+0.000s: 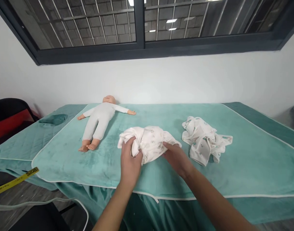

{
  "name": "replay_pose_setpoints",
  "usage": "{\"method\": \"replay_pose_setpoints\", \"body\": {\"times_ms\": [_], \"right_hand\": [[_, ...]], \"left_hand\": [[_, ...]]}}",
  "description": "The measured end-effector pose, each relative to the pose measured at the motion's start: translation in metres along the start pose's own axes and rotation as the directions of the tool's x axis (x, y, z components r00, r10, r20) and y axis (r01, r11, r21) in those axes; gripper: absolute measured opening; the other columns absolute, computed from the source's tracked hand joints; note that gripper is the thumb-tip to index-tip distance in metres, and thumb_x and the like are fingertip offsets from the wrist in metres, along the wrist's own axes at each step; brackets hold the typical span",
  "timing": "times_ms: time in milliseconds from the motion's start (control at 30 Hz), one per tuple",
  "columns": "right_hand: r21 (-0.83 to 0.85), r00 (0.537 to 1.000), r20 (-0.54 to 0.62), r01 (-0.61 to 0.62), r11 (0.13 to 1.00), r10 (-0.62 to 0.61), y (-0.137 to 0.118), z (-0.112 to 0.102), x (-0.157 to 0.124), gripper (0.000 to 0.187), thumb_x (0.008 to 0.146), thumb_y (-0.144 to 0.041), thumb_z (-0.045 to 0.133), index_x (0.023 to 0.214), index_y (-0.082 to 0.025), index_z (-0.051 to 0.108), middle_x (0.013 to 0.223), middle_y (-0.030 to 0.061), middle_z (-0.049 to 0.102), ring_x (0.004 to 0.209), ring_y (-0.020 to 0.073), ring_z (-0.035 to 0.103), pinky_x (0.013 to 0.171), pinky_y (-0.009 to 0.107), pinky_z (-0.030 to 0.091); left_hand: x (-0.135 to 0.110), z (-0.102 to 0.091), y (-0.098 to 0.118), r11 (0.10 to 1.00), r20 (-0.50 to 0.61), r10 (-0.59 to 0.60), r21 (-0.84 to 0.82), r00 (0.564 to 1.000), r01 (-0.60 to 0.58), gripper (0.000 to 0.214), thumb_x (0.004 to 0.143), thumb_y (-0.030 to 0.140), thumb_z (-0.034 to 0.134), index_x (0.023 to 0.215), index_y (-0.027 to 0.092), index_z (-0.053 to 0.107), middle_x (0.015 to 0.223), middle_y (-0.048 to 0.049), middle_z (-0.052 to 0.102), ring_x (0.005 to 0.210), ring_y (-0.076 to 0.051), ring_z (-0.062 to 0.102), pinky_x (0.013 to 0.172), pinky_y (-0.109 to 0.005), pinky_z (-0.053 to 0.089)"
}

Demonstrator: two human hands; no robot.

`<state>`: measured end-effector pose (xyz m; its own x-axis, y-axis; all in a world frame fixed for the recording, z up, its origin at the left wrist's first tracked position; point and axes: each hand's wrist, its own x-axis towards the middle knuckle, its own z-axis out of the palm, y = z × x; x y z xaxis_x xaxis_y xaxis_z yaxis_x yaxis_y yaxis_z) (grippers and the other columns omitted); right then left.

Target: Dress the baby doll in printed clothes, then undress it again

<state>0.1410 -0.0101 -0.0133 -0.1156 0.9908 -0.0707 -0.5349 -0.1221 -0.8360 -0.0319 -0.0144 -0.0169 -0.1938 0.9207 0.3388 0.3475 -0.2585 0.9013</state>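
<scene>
A crumpled white baby garment (150,141) with a small print lies on the teal blanket (65,157) near the table's front edge. My left hand (130,160) grips its left side, fingers curled into the cloth. My right hand (176,157) presses on its right lower edge, fingers tucked under the fabric. A second crumpled white printed garment (204,139) lies just to the right, untouched. A baby doll (99,120) in a white bodysuit lies on its back at the left rear, arms spread.
The table stands against a white wall under a dark-framed window (139,29). A small teal cloth bundle (53,119) sits at the far left. A black and red chair (9,117) stands left of the table. A yellow tape (14,181) hangs at lower left.
</scene>
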Motion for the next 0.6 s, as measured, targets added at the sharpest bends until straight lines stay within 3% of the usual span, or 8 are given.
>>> {"method": "replay_pose_setpoints", "body": {"times_ms": [100,200,300,367,433,500,600], "right_hand": [[-0.073,0.994,0.005,0.106,0.992,-0.106,0.008,0.000,0.011,0.069,0.077,-0.032,0.076,0.141,-0.032,0.049,0.144,0.0030,0.056,0.130,0.0249,0.053,0.106,0.044,0.045],[-0.192,0.988,0.040,0.154,0.969,-0.149,0.022,0.003,0.018,0.076,0.075,-0.032,0.078,0.143,-0.033,0.045,0.145,0.0031,0.054,0.132,0.0243,0.051,0.112,0.044,0.038],[-0.217,0.989,0.089,0.138,0.966,-0.121,0.034,0.006,0.018,0.077,0.076,-0.037,0.078,0.145,-0.032,0.043,0.147,0.0049,0.051,0.131,0.0241,0.051,0.110,0.043,0.039],[-0.168,0.989,0.123,0.098,0.981,-0.078,0.038,0.008,0.014,0.075,0.079,-0.043,0.075,0.145,-0.031,0.042,0.148,0.0062,0.050,0.129,0.0240,0.053,0.107,0.043,0.043],[-0.117,0.989,0.146,0.051,0.992,-0.034,0.041,0.009,0.010,0.070,0.082,-0.048,0.071,0.144,-0.028,0.045,0.143,0.0081,0.054,0.126,0.0243,0.055,0.105,0.042,0.045],[-0.096,0.990,0.138,0.026,0.995,-0.012,0.042,0.009,0.009,0.063,0.084,-0.049,0.068,0.139,-0.024,0.050,0.135,0.0088,0.061,0.123,0.0241,0.057,0.105,0.041,0.043],[-0.094,0.998,0.067,0.004,0.996,0.002,0.043,0.012,0.012,0.056,0.082,-0.046,0.071,0.132,-0.023,0.058,0.123,0.0077,0.068,0.112,0.0243,0.063,0.099,0.038,0.047]], "left_hand": [[0.003,-0.005,-0.003,0.923,0.115,0.243,0.278,0.963,-0.266,0.058,0.074,0.001,0.050,0.125,0.026,0.063,0.140,-0.0105,0.047,0.132,-0.031,0.046,0.106,-0.049,0.044],[0.005,-0.006,-0.004,0.782,0.219,0.364,0.456,0.905,-0.425,0.061,0.072,-0.004,0.047,0.123,0.026,0.065,0.137,-0.0112,0.053,0.129,-0.035,0.047,0.102,-0.053,0.044],[0.004,-0.004,-0.005,0.686,0.349,0.432,0.472,0.832,-0.554,0.057,0.076,-0.004,0.045,0.120,0.027,0.065,0.134,-0.0099,0.059,0.132,-0.034,0.045,0.102,-0.054,0.042],[0.001,-0.003,-0.004,0.678,0.453,0.445,0.393,0.772,-0.621,0.056,0.076,-0.004,0.045,0.120,0.026,0.063,0.137,-0.0080,0.059,0.137,-0.032,0.041,0.108,-0.055,0.035],[-0.004,-0.002,-0.004,0.740,0.538,0.404,0.282,0.740,-0.610,0.053,0.074,-0.001,0.049,0.119,0.023,0.061,0.136,-0.0090,0.060,0.135,-0.032,0.044,0.111,-0.055,0.033],[-0.009,-0.002,-0.004,0.848,0.594,0.318,0.171,0.739,-0.502,0.039,0.074,0.005,0.054,0.108,0.021,0.063,0.123,-0.0095,0.068,0.121,-0.030,0.056,0.105,-0.052,0.040],[-0.013,-0.003,-0.008,0.970,0.534,0.189,0.026,0.824,-0.240,0.014,0.081,0.013,0.053,0.086,0.022,0.063,0.102,-0.0055,0.073,0.101,-0.024,0.065,0.093,-0.042,0.049]]}}
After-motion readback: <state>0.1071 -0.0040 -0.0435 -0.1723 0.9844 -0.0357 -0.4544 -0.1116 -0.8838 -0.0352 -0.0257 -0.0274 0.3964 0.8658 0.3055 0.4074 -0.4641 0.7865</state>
